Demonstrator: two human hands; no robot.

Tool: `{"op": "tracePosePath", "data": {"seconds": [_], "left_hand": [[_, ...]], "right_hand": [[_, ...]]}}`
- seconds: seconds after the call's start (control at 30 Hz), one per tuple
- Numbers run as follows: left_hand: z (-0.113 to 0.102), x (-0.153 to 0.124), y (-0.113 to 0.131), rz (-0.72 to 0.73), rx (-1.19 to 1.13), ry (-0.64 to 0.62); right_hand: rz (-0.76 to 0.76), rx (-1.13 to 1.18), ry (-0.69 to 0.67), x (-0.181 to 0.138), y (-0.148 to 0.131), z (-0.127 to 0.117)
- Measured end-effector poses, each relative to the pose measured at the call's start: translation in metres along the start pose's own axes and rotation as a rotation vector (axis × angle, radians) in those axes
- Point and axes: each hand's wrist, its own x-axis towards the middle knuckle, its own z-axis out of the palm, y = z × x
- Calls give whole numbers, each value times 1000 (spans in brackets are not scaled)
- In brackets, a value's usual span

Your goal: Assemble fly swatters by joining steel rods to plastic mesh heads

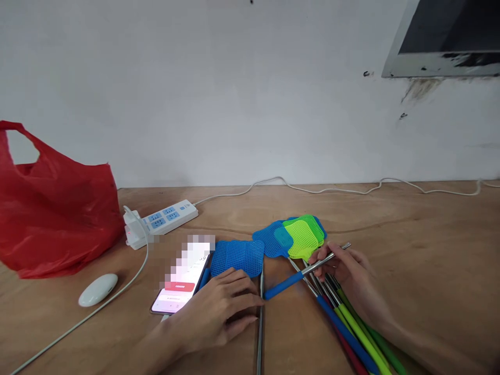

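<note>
My right hand (351, 268) grips a telescopic fly swatter handle (300, 278) by its silver shaft. The blue end of this handle slopes down to the left, close to my left fingertips. My left hand (219, 307) holds nothing; its fingers are a little apart, over a thin metal rod (260, 328). Beyond it lie stacked blue mesh swatter heads (238, 256). More swatter heads, blue (273, 238) and yellow-green (301, 238), overlap at the centre. Several handles with blue, green and dark red grips (361, 333) lie in a bundle below my right hand.
A lit phone (182, 281), partly blurred out, lies left of my left hand. A white power strip (167, 217) with a plugged-in charger, a white mouse (98, 290) and a red plastic bag (62, 213) stand further left. White cables cross the wooden table (437, 250).
</note>
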Motion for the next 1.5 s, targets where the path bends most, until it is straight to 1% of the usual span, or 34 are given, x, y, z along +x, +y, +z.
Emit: {"op": "tracePosePath", "data": {"seconds": [0.2, 0.3, 0.4, 0.53, 0.67, 0.73, 0.83, 0.93, 1.03, 1.17, 1.23, 1.37, 1.5], "left_hand": [[6, -1, -2, 63, 19, -8], [6, -1, -2, 69, 29, -15], [4, -1, -1, 32, 16, -5], [0, -2, -1, -47, 28, 44], [1, -2, -2, -74, 55, 52], [2, -1, -2, -94, 68, 52], [2, 0, -1, -128, 82, 54], [1, 1, -1, -150, 82, 47], [1, 2, 0, -156, 75, 38], [2, 1, 0, -163, 70, 25], [3, 1, 0, -171, 75, 17], [3, 2, 0, -180, 78, 9], [2, 3, 1, -193, 78, -5]], "right_hand": [[-32, 1, 15, 0, 1, -1], [-51, 19, 20, 2, 2, -3], [-53, 35, 33, 3, 4, -6], [-61, 63, 60, 5, 6, -10], [-51, 83, 56, 6, 7, -12], [-70, 91, 68, 6, 9, -12], [-156, 76, 94, 6, 11, -13], [-258, 1, 65, 6, 13, -13], [-374, -154, -4, 3, 15, -15], [-612, -380, -65, -2, 16, -19], [-692, -457, -87, -4, 15, -20], [-781, -561, -94, -6, 9, -18], [-815, -562, -102, -5, 5, -15]]}}
